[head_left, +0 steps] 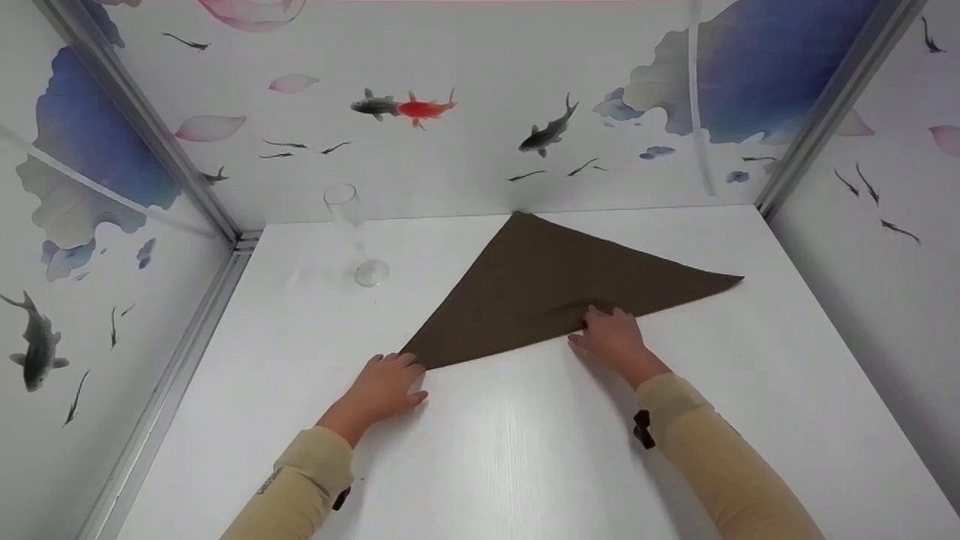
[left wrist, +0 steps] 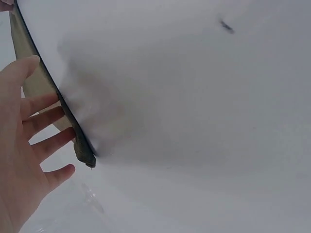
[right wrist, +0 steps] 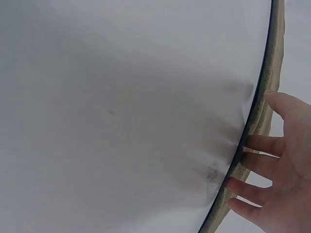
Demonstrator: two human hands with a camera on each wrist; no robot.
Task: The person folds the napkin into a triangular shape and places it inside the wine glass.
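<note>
A brown cloth napkin [head_left: 525, 292], folded into a triangle, lies on the white table with one point toward the back wall. My left hand [head_left: 386, 386] rests at its near left corner, fingertips on the fabric. In the left wrist view that hand [left wrist: 24, 126] has its fingers spread against the cloth's edge [left wrist: 73, 121]. Midway along the near edge, my right hand [head_left: 615, 341] touches the napkin, where small wrinkles show. Seen from the right wrist, the right hand's fingers [right wrist: 262, 165] are spread and extended against the napkin's edge [right wrist: 243, 160].
A clear stemmed glass [head_left: 371, 273] stands upright at the back left of the white table [head_left: 495, 450]. Walls printed with fish and leaves [head_left: 480, 165] enclose the left, back and right sides, with metal posts [head_left: 787, 157] at the corners.
</note>
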